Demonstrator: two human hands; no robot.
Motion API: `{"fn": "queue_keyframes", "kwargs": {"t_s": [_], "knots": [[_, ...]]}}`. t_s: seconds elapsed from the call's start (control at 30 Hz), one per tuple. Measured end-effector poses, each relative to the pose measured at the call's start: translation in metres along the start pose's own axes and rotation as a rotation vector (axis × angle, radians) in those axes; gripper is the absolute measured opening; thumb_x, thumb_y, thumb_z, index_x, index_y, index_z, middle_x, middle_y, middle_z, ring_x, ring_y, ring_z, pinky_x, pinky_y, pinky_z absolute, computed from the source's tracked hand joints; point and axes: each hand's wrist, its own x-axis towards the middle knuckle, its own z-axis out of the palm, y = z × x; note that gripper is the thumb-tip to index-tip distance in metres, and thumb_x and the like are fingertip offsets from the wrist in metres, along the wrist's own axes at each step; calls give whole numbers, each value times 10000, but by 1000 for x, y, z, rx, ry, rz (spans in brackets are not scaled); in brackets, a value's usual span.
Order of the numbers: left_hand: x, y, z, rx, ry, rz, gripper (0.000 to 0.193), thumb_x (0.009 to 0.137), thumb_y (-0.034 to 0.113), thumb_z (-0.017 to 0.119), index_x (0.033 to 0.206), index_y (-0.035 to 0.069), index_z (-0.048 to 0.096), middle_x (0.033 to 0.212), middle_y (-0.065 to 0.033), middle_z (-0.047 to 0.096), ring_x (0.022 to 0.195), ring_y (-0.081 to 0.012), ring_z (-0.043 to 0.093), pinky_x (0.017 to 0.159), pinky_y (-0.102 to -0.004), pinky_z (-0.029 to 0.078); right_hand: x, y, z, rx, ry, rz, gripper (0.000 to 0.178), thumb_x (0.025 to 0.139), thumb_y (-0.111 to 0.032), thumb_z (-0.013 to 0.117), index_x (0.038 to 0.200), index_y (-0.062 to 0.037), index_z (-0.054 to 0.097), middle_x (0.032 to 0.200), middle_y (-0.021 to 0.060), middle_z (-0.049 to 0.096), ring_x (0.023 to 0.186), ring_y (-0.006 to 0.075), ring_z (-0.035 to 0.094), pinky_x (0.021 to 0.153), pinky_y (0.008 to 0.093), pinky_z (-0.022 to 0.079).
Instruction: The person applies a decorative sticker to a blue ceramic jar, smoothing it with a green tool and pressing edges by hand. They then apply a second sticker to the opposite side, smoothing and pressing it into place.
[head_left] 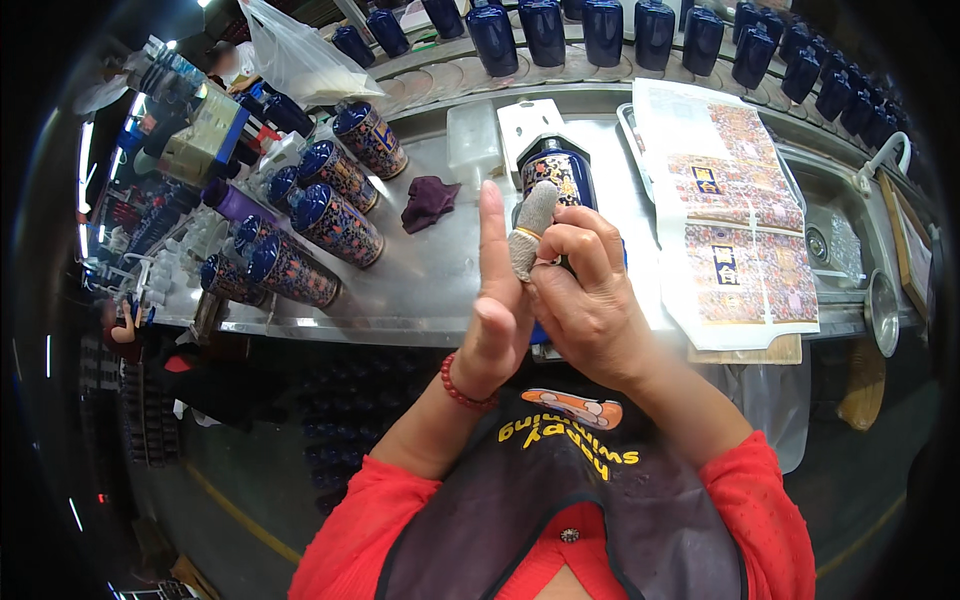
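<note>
My left hand (pixel 497 325), a red bead bracelet (pixel 463 388) at its wrist, is raised with its fingers stretched out. A grey knitted finger cot (pixel 535 222) with a yellowish band covers a finger that seems to be the left hand's. My right hand (pixel 592 305) is closed, pinching the cot near its lower end. Just behind the hands lies a dark blue bottle (pixel 574 178) with a floral pattern, in a white holder (pixel 530 118); the hands hide part of it.
Several decorated blue bottles (pixel 338 222) stand at left, beside a crumpled purple cloth (pixel 430 203). Printed floral sheets (pixel 735 265) lie at right, before a metal sink (pixel 825 215). Plain blue bottles (pixel 603 32) line a curved conveyor (pixel 440 88) at the back. A clear plastic bag (pixel 300 60) sits back left.
</note>
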Motion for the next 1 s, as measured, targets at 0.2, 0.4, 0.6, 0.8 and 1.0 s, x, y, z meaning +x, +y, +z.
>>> {"fn": "queue_keyframes", "kwargs": {"t_s": [0.2, 0.4, 0.6, 0.8, 1.0], "knots": [[-11, 10, -19, -111, 27, -98, 1263, 795, 955, 251, 1615, 4, 113, 1018, -116, 703, 762, -121, 554, 723, -237, 436, 3, 28, -28, 332, -74, 239, 178, 913, -5, 645, 1085, -20, 688, 1099, 138, 591, 1076, 324, 573, 927, 389, 475], [-22, -2, -15, -185, -29, -164, 1291, 780, 966, 264, 1618, -3, 106, 1372, -91, 561, 702, -61, 502, 572, -186, 368, 0, 34, -24, 724, -400, 147, 193, 878, 37, 664, 1064, -11, 676, 1162, 149, 602, 1093, 323, 592, 914, 387, 496], [-24, 3, -24, -244, -229, -282, 1180, 861, 855, 413, 1619, 3, 112, 1483, -92, 451, 648, -36, 457, 545, -182, 372, -7, 30, -16, 534, -292, 53, 138, 787, 40, 649, 916, -6, 630, 1019, 164, 560, 1021, 374, 554, 895, 407, 480], [-20, -10, -21, -638, -271, -260, 885, 899, 161, 575, 1635, 33, 100, 1573, -118, 362, 1150, -148, 554, 947, -287, 467, -14, 32, -1, 497, -203, 55, 127, 800, 22, 687, 910, -12, 633, 1070, 160, 583, 1056, 364, 570, 935, 420, 477], [-21, -2, -25, -535, -107, -296, 907, 841, 97, 551, 1633, 27, 113, 1589, -172, 322, 1436, -252, 395, 1170, -376, 329, -13, 24, -24, 430, -190, 70, 198, 738, 45, 743, 891, -33, 644, 1006, 106, 602, 1118, 358, 594, 1006, 478, 461]]}}
